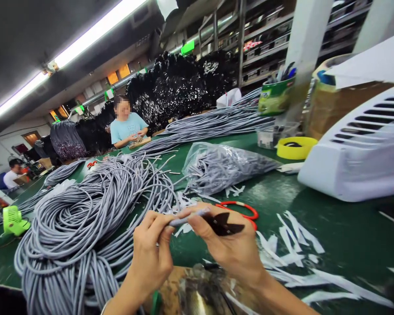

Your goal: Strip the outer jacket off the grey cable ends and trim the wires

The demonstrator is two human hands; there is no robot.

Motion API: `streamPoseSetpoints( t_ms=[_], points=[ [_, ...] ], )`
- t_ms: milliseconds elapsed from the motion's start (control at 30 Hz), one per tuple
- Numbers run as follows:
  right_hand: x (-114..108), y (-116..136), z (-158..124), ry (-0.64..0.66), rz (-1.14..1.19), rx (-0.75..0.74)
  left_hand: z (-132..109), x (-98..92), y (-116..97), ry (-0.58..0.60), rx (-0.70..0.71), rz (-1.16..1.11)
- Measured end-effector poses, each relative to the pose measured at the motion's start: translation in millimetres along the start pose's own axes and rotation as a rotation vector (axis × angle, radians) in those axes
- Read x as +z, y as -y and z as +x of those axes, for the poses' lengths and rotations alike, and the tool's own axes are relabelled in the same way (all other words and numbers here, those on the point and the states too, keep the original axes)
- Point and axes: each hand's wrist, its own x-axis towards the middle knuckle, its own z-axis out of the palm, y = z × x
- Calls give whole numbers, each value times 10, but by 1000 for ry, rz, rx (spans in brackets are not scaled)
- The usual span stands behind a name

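My left hand [153,249] pinches one end of a short grey cable [188,217] low in the middle of the view. My right hand [231,245] grips the same cable's other end between thumb and fingers. Small black-bladed snips [226,224] with red handle loops [246,211] sit in that right hand too. Both hands hover just above the green table [331,227]. A big heap of grey cables [95,210] lies right beside my left hand.
A clear bag of cut cable pieces [223,166] lies beyond my hands. White paper strips [295,245] litter the table on the right. A white vented appliance [364,148], a yellow tape roll [295,148] and a green can [276,97] stand at right. A person in a blue shirt [128,127] works opposite; a small green fan [13,221] sits at left.
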Motion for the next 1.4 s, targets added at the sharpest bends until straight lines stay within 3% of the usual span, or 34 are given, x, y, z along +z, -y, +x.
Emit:
streamPoseSetpoints(
  t_ms=[67, 133, 233, 333, 400, 533, 633, 733, 867, 1000, 1200, 1400],
  points=[
    [-10, 8, -20, -3, -35, -105, -20, 15, 0, -48, 17, -1],
    [-4, 6, -19, -4, -31, -110, -43, 22, 12, -27, 50, 7],
    [32, -5, 29, 57, 162, 191, -61, 24, 37, 84, 104, -22],
    [75, -23, 94, 270, 529, 638, -58, 27, 47, 154, 118, -114],
    [95, -42, 121, 403, 701, 848, -54, 28, 40, 186, 121, -178],
    [121, -84, 120, 534, 795, 994, -49, 14, 24, 194, 128, -223],
    [125, -85, 84, 411, 628, 876, -42, -16, 26, 122, 81, -148],
    [109, -57, 29, 292, 309, 581, -35, -60, 45, -11, 25, -50],
    [86, -35, -35, 360, -8, 320, -35, -111, 79, -145, -2, 16],
    [92, -39, -62, 379, -90, 149, -40, -116, 83, -162, 32, 48],
    [95, -47, -71, 322, -168, 67, -40, -89, 83, -201, 79, 142],
    [107, -29, -47, 304, -182, 108, -43, -59, 97, -216, 92, 196]
  ],
)
